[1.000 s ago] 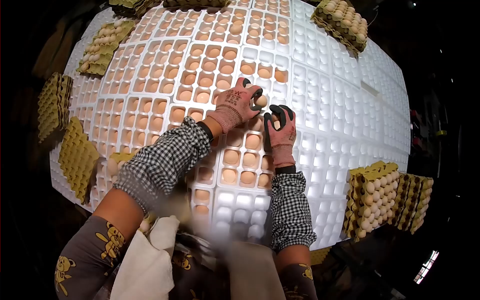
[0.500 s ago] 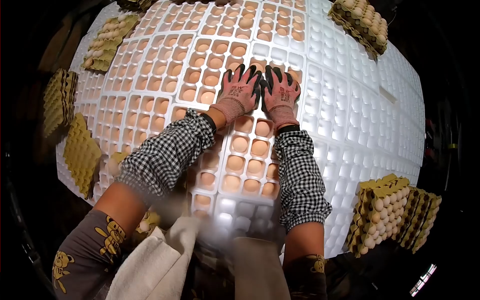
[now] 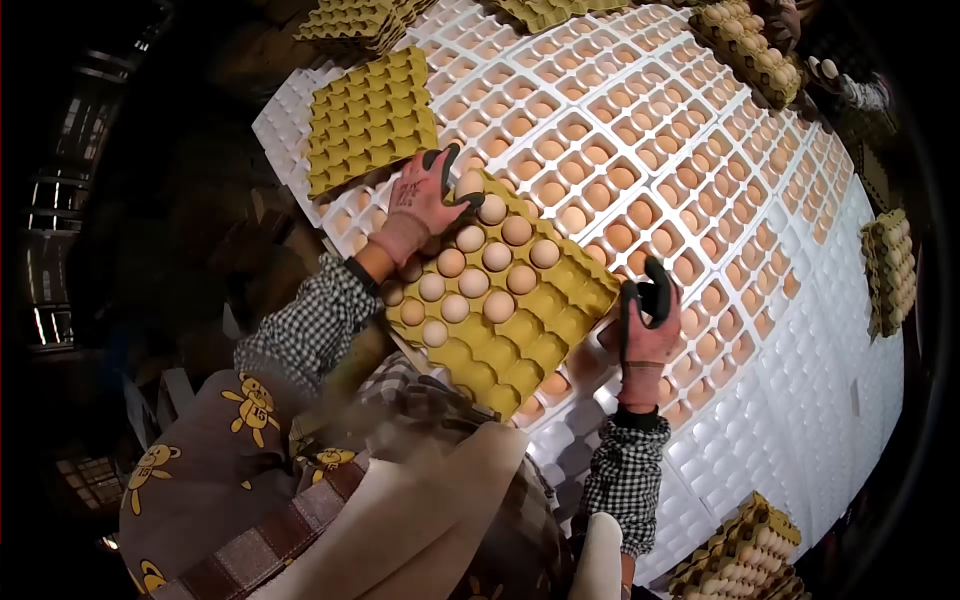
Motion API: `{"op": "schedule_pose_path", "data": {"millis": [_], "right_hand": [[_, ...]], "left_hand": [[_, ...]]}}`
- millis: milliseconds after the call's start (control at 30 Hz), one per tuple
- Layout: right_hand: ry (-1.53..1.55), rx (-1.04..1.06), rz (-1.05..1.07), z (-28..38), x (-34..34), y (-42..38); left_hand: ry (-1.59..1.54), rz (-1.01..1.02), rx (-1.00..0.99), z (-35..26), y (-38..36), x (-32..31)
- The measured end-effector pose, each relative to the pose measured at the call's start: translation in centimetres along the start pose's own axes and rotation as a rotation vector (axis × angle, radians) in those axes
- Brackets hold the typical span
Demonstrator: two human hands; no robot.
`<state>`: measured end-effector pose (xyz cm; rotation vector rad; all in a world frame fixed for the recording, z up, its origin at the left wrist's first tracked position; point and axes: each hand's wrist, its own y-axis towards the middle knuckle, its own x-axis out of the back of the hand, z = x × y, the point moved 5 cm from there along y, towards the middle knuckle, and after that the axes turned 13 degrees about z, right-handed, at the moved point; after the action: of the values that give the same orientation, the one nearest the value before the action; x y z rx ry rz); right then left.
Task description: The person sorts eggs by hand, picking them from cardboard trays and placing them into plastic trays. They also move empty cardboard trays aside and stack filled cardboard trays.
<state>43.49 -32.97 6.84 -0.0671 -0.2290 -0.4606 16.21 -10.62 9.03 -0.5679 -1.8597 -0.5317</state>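
My left hand point(image 3: 428, 195), in a pink glove with black fingertips, is at the upper left corner of a yellow egg tray point(image 3: 560, 295). Its thumb and forefinger are spread on either side of a pale egg point(image 3: 468, 184). Several more brown eggs point(image 3: 497, 257) sit in the tray's left and upper cups; the cups toward its lower right hold none. Just off the tray's right corner, my right hand point(image 3: 648, 312) is open, thumb and fingers curved apart with nothing between them. Beneath the yellow tray, white plastic trays point(image 3: 655, 180) hold eggs in square cells.
A bare yellow tray point(image 3: 370, 120) lies beyond my left hand, with stacked trays point(image 3: 365, 22) behind it. Egg-filled stacks stand at the far edge point(image 3: 748, 50), right point(image 3: 888, 270) and lower right point(image 3: 745, 555). Another person's sleeve point(image 3: 862, 95) shows at upper right.
The view has swung left. Both hands have left the white tray where they lay side by side and are now apart, around the yellow tray with eggs.
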Motion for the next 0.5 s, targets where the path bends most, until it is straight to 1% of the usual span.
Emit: {"op": "schedule_pose_path", "data": {"millis": [33, 100, 133, 167, 233, 267, 300, 333, 367, 433, 467, 500], "right_hand": [[-0.073, 0.001, 0.075, 1.7, -2.7, 0.2], [-0.18, 0.128, 0.129, 4.3, -7.1, 1.4], [-0.198, 0.127, 0.159, 5.0, -9.0, 2.3], [-0.21, 0.126, 0.201, 5.6, -10.7, 3.2], [-0.379, 0.155, 0.289, 6.5, -14.5, 5.3], [-0.744, 0.089, 0.322, 6.6, -16.8, 6.1], [-1.046, -0.078, 0.523, 5.9, -18.7, 7.1], [-1.044, -0.087, 0.515, 5.5, -19.3, 8.0], [-1.047, -0.099, 0.5, 4.7, -19.2, 8.7], [-0.101, -0.077, 0.3, 3.6, -16.4, 8.3], [0.281, -0.148, 0.218, 2.6, -14.7, 8.0], [0.088, 0.105, 0.232, 3.2, -13.2, 7.9]], "left_hand": [[-0.03, 0.157, 0.015, 3.1, 1.0, -2.7], [-0.338, 0.317, -0.03, 5.1, 3.0, -3.1], [-0.314, 0.275, -0.057, 4.7, 3.1, -1.9], [-0.54, 0.167, -0.029, 4.7, 2.3, -0.5], [-1.319, 0.43, 0.342, 5.9, 0.9, -0.3], [-1.786, 0.463, 0.364, 5.1, -0.5, 0.6], [-1.593, 0.332, 0.067, 4.9, -1.1, 1.3], [-1.389, 0.152, -0.179, 4.0, -1.9, 2.9], [-1.523, 0.204, -0.124, 4.3, -1.5, 3.3], [-1.768, 0.535, 0.257, 6.9, -0.2, 2.0], [-1.112, 0.74, 0.099, 7.1, 0.8, 1.9], [-0.607, 0.596, -0.383, 5.6, 1.4, 1.6]]}}
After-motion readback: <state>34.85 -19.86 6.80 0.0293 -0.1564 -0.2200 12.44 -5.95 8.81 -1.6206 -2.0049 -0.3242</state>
